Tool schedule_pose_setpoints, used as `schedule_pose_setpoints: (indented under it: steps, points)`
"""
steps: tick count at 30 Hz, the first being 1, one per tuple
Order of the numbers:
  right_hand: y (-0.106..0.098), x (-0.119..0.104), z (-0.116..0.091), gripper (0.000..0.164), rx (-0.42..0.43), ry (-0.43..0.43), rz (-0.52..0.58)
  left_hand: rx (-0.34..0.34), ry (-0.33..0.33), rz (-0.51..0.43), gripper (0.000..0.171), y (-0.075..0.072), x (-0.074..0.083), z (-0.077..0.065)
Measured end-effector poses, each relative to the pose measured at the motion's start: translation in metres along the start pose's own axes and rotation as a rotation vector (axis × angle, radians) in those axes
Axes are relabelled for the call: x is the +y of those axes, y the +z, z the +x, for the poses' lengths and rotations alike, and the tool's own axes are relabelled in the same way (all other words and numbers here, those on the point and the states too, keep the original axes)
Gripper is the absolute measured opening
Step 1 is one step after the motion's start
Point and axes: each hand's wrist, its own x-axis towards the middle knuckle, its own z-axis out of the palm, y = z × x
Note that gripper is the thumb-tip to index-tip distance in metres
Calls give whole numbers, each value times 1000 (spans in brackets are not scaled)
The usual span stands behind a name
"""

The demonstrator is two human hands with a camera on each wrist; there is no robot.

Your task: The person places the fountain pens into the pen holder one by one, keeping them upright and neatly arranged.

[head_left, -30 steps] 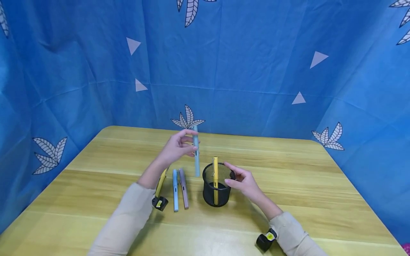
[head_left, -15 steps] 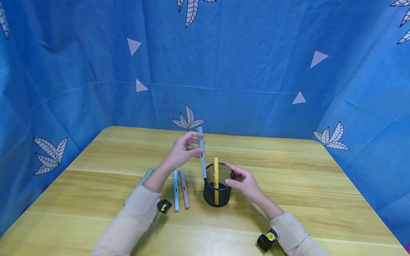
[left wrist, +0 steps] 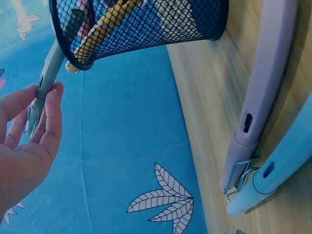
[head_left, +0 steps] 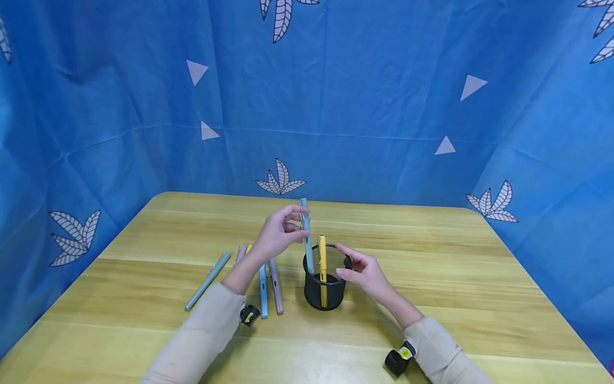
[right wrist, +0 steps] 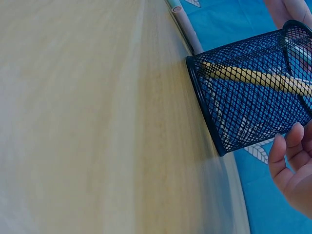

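Note:
My left hand (head_left: 277, 234) pinches a grey-blue fountain pen (head_left: 308, 248) near its clipped cap, thumb against fingers. The pen stands nearly upright, its lower end inside the rim of a black mesh pen holder (head_left: 310, 294). In the left wrist view the held pen (left wrist: 47, 78) slants into the holder's mouth. A yellow fountain pen (head_left: 323, 258) stands in the holder. My right hand (head_left: 368, 274) holds the holder's right side, index finger at the back of the rim and thumb towards the front. The right wrist view shows its curled fingers (right wrist: 287, 151) beside the mesh.
Left of the holder lie a purple pen (head_left: 276, 290) and a light blue pen (head_left: 263, 296). A teal pen (head_left: 207, 282) lies further left. Another purple pen (head_left: 240, 254) and a yellow one (head_left: 248, 248) are partly hidden behind my left arm. A blue patterned cloth (head_left: 336, 106) hangs behind the table.
My left hand has carried the grey-blue pen right and then down, from left of the holder into its mouth. The teal pen has come into view from behind the left arm. My right hand stays put.

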Motion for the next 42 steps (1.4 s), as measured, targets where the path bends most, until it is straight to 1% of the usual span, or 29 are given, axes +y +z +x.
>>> schedule_pose_setpoints:
  steps: [3, 4, 9, 14, 18, 23, 26, 31, 33, 42]
  points:
    - [1, -5, 0, 50, -10, 5, 8, 3, -20, 29, 40, 2, -2, 0]
    - [1, -8, 0, 50, -13, 5, 12, 1, -18, 42, 40, 3, -3, -1]
    - [5, -22, -1, 49, -17, 3, -3, -5, 25, 113, 39, 7, -4, -2]
    - [6, -27, -1, 49, -17, 4, -12, -7, 52, 158, 35, 10, -7, -4]
    - [7, -27, -1, 49, -18, 7, -3, -18, 43, 189, 34, 12, -10, -5]
    - [7, -26, -1, 49, -14, 10, 1, -10, 24, 220, 31, 14, -14, -6]
    - [6, -27, -1, 49, -15, 11, -1, -21, 26, 242, 28, 15, -16, -6]
    - [6, -27, -2, 49, -16, 10, -4, -68, 42, 245, 25, 16, -18, -8]
    - [6, -27, -2, 49, -15, 10, -5, -77, 48, 243, 23, 16, -18, -8]
    - [6, -26, -2, 49, -12, 9, 5, -73, 45, 251, 21, 17, -18, -9]
